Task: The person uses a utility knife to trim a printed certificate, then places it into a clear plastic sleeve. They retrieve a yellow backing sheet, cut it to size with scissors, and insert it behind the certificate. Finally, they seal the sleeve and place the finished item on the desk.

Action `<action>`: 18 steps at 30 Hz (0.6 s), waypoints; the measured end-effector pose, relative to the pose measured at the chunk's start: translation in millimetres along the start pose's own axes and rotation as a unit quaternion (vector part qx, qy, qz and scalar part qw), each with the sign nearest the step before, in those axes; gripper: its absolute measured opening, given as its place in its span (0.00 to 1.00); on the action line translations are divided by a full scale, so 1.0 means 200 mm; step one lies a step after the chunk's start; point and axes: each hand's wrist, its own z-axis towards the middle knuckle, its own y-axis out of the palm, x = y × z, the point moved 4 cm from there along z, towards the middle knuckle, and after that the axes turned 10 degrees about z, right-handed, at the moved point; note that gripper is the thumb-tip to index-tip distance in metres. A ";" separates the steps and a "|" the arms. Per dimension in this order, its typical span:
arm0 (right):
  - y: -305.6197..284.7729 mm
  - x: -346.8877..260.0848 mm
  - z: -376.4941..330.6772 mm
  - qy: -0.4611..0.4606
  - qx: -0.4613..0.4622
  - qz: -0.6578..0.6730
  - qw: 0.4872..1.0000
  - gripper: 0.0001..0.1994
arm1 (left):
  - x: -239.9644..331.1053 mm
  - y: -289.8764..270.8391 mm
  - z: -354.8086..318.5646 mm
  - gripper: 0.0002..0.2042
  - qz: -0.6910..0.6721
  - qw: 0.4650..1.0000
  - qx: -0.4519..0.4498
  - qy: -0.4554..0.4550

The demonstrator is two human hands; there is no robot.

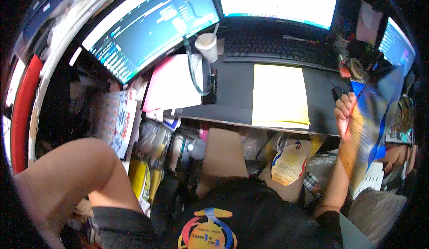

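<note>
My right hand (345,110) is raised at the right edge of the desk, fingers closed on a printed sheet (373,119). This large sheet has orange and blue coloring, hangs beside my forearm and is partly smeared. On my right thigh rests a rounded paper cutout (289,163) with small print and blue, red and orange edging. A stack of white and yellow paper (280,94) lies at the desk's front edge, left of that hand. My left arm (85,159) is bent at the left, its elbow up; the left hand lies outside the picture.
Across the desk (234,99) stand a black keyboard (277,48), a white cup (207,47) with a straw, and a pink-and-white paper pile (174,83). Lit monitors (154,27) line the back. Bags and bottles crowd beneath the desk. A red upright edge (26,110) runs at far left.
</note>
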 end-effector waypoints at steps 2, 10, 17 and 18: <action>-0.01 0.01 -0.03 -0.025 0.046 -0.024 0.998 0.05 | -0.01 0.00 -0.02 0.18 0.006 1.000 0.004 0.002; -0.03 0.09 0.02 -0.007 0.031 -0.079 0.996 0.07 | -0.05 0.00 -0.06 0.18 0.031 0.999 0.012 -0.023; -0.06 0.11 0.00 -0.022 0.098 -0.185 0.977 0.07 | 0.17 -0.18 -0.08 0.17 0.080 0.972 0.219 0.025; -0.05 0.09 0.00 -0.024 0.095 -0.189 0.977 0.07 | 0.26 -0.17 -0.12 0.17 0.028 0.967 0.249 0.049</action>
